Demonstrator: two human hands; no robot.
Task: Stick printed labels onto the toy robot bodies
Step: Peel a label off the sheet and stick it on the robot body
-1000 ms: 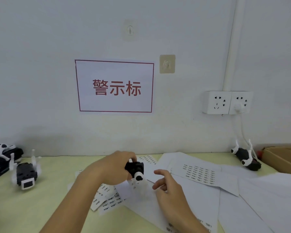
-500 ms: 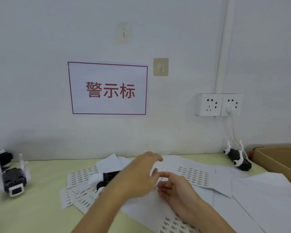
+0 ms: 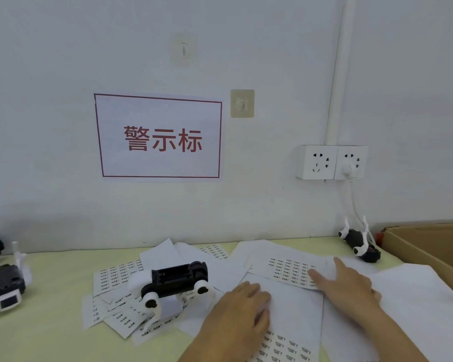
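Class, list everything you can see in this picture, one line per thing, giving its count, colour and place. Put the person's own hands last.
toy robot bodies: at least four, black and white; one mid-table, two at the left edge, one far right by the wall
label sheets: several, white with black print, spread over the table
table: one, pale yellow
cardboard box: one, brown, right edge
wall sign: one, white with red border and characters
sockets: two, white, right wall, one with a plug
adhesive hooks: two, on the wall
left hand: flat on a sheet
right hand: fingers on printed labels
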